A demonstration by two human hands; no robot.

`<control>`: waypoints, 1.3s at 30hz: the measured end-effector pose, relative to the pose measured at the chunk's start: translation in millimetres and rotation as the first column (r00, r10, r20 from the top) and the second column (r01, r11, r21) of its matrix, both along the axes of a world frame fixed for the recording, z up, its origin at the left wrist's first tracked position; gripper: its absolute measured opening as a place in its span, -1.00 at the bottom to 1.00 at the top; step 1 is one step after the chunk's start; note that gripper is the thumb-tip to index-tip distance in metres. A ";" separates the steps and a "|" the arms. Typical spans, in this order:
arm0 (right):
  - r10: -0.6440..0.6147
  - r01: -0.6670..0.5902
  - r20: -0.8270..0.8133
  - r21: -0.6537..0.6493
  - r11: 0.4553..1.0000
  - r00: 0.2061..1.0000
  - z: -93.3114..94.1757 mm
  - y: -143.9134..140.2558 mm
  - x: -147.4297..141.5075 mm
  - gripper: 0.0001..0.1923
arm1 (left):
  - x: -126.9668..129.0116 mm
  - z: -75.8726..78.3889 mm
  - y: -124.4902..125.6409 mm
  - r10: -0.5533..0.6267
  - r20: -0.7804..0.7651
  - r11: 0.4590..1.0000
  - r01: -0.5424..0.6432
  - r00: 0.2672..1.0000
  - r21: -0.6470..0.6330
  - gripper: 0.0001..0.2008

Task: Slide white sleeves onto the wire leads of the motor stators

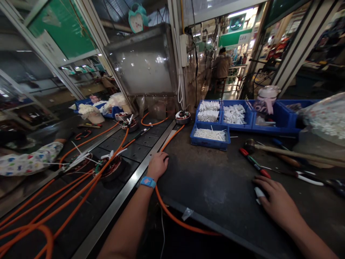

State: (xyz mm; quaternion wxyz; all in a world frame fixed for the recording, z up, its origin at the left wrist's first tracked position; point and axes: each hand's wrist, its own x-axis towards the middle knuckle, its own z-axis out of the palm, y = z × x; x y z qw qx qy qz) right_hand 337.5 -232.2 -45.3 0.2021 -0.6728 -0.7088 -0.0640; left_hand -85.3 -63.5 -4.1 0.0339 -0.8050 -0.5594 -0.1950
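Observation:
My left hand [158,165], with a blue watch [148,182] on its wrist, is at the inner edge of the metal rail. Its fingers are curled over an orange cable [172,138], which comes out again below the wrist. That cable runs up to a round wound coil part [182,117] at the far end of the rail. On the dark tabletop [205,180], my right hand [277,201] lies with fingers loosely stretched and holds nothing. Something white wraps its thumb. Nearest to it are red-and-green handled pliers [254,163].
Blue bins [237,115] of white tubes stand at the back, a blue tray [210,138] before them. A mallet [285,149] and other tools lie right. Left, several orange cables [88,190] and coil parts [110,167] cover the line. A co-worker's patterned sleeve [35,158] reaches in.

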 end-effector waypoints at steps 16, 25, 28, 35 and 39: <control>0.002 -0.003 0.030 0.025 1.000 1.000 -0.4 -0.1 0.6 -0.59 | 0.3 0.2 0.0 -0.002 0.004 1.000 0.002 1.000 -0.002 -0.80; 0.000 -0.001 0.035 0.024 1.000 0.999 -1.7 0.3 0.6 -0.60 | -0.4 -0.7 0.8 -0.002 0.005 1.000 0.002 1.000 0.000 -0.80; -0.003 0.003 0.034 0.019 1.000 0.999 -1.1 -0.3 1.0 -0.59 | -0.4 -0.7 0.5 -0.001 0.002 1.000 0.001 1.000 0.001 -0.80; -0.002 0.002 0.022 0.019 1.000 1.000 -1.2 0.0 1.5 -0.59 | 0.6 0.7 0.0 -0.005 -0.003 1.000 0.005 1.000 -0.002 -0.80; 0.005 -0.006 0.032 0.020 1.000 0.999 -1.9 0.1 1.7 -0.59 | 0.8 1.1 -0.1 0.000 -0.003 1.000 0.000 1.000 -0.003 -0.80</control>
